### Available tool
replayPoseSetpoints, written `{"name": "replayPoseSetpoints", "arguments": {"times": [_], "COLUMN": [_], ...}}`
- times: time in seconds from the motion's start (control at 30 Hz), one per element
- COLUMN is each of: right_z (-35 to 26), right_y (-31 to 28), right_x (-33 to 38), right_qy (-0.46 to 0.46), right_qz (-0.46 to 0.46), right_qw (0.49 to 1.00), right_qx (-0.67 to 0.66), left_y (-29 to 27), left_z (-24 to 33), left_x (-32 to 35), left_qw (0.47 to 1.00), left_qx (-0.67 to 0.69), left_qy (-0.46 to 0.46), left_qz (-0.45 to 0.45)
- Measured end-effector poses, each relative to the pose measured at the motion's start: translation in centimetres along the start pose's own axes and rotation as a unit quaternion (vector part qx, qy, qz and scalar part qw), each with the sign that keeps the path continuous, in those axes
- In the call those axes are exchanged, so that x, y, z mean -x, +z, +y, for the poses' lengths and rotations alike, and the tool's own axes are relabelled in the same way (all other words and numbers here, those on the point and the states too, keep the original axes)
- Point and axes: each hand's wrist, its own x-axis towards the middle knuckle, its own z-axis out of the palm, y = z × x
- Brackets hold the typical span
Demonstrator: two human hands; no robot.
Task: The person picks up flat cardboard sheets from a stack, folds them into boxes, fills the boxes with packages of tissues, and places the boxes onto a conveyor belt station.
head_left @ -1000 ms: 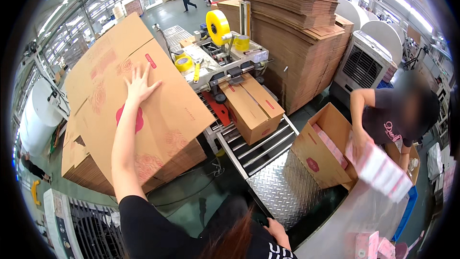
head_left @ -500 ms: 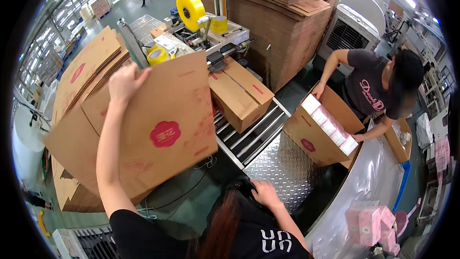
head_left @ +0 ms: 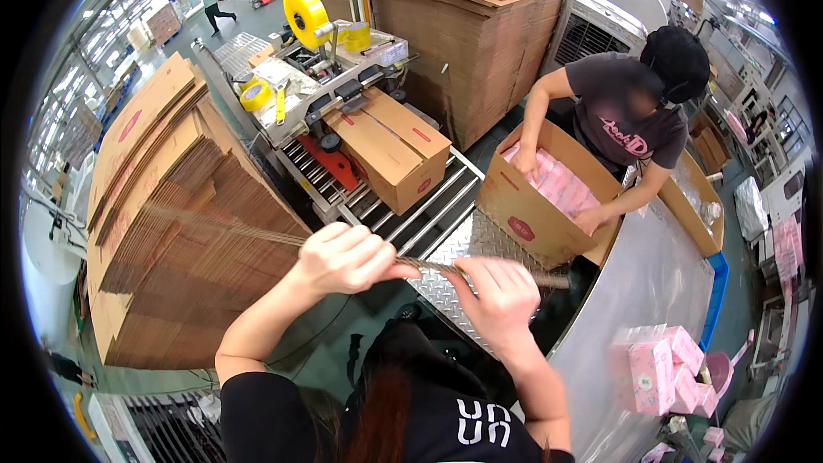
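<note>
A flattened brown cardboard box [head_left: 240, 227] lies edge-on across the middle of the head view, seen as a thin strip. My left hand [head_left: 343, 257] grips its upper edge near the centre. My right hand [head_left: 497, 296] holds the same edge further right, fingers curled over it. Behind the flat box leans a tall stack of flattened cartons [head_left: 171, 206] on my left.
A sealed carton [head_left: 390, 150] sits on the roller conveyor [head_left: 420, 214] by a taping machine with a yellow tape roll [head_left: 306, 15]. To the right a co-worker reaches into an open carton [head_left: 536, 219] of pink packs. More pink packs [head_left: 664, 369] lie on the steel table [head_left: 639, 291].
The flat box came off the stack and swung from upright and face-on to level and edge-on. My right hand rose from below and took hold of it.
</note>
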Motion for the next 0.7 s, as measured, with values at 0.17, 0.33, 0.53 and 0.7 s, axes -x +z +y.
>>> {"name": "replayPoseSetpoints", "arguments": {"times": [0.17, 0.33, 0.53, 0.7], "right_z": [3.4, 4.6, 7.9, 10.6], "right_y": [-6.1, -6.5, -2.3, -6.7], "right_x": [9.9, 16.4, 17.1, 14.0], "right_qy": [0.128, 0.244, 0.213, 0.265], "right_qz": [0.026, 0.087, -0.066, -0.072], "right_qw": [0.990, 0.963, 0.969, 0.961], "right_qx": [0.059, 0.079, 0.107, 0.041], "left_y": [1.3, 1.6, 6.4, 10.1], "left_z": [-0.3, -0.6, -2.0, -5.3], "left_x": [1.0, -1.7, -3.8, -3.3], "left_qw": [0.991, 0.996, 0.987, 0.986], "left_qx": [0.051, 0.040, 0.050, 0.150], "left_qy": [-0.060, 0.078, 0.147, 0.068], "left_qz": [-0.104, -0.023, -0.046, -0.034]}}
